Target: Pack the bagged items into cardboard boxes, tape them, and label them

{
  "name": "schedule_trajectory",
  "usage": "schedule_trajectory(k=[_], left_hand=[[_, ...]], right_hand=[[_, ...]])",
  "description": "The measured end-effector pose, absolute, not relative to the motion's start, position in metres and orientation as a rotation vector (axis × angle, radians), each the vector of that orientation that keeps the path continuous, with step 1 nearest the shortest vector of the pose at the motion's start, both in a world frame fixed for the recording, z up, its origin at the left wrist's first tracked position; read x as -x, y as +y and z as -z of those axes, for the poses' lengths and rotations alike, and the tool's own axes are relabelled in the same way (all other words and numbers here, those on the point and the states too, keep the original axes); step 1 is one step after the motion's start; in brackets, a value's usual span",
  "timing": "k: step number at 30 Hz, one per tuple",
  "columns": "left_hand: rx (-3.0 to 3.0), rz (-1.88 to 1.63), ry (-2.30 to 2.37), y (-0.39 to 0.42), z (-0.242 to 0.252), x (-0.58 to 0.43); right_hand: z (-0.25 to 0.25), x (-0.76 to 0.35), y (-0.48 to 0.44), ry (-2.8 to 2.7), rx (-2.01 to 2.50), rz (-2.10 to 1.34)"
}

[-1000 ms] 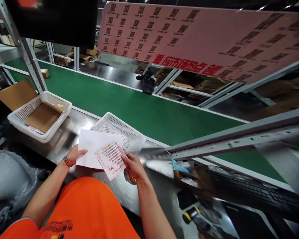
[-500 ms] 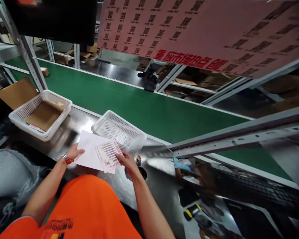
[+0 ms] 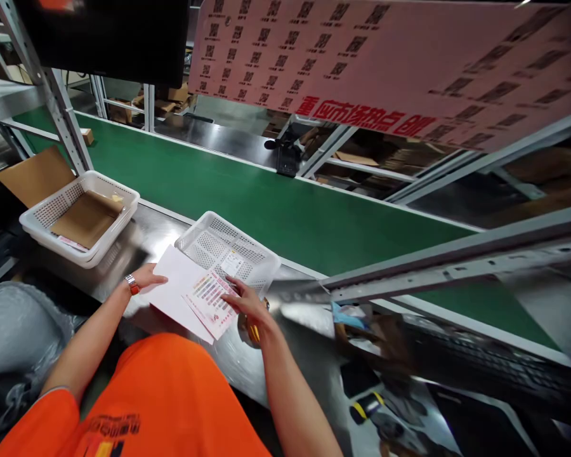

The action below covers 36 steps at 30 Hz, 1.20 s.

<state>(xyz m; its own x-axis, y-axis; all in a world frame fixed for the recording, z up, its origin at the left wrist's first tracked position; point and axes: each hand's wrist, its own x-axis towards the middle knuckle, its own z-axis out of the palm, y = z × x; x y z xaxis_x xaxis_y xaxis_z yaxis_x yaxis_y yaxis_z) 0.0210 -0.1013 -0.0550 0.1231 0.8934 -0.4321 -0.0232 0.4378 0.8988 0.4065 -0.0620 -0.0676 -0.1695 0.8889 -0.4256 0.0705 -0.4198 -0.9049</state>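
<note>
White paper has turned beside the perforated basket; your left fingers pinch it, right fingers the printed card, already overlapping.

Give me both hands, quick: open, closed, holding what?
Left hand: closed on the white sheet, thumb on top.
Right hand: fingers on the printed card near its right edge; grip cannot be told.

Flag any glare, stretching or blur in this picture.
Head view, left of centre: bright glare on the metal bench. Head view, upper right: codes on the pink board look stretched. Head view, lower right: keyboard dim and blurred. Head view, centre: fine print on the card unreadable.
</note>
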Motion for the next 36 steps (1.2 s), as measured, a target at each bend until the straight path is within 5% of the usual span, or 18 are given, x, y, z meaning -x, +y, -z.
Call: schedule_trajectory(k=[8, 16, 26, 36], left_hand=[[-1.112, -0.880, 1.505, -0.103, 0.053, -0.026], [-1.024, -0.948, 1.533, -0.114, 0.052, -0.032], [-1.012, -0.981, 1.515, -0.121, 0.047, -0.035], [-1.073, -1.011, 1.312, -0.135, 0.008, -0.069]], right_hand=[[0.079, -0.404, -0.070, -1.162, 1.475, -1.684], [0.090, -0.402, -0.073, -0.939, 1.570, -1.254], [0.089, -0.380, -0.120, -1.047, 1.346, -1.771], [0.058, -0.353, -0.107, -1.072, 1.432, -1.414]])
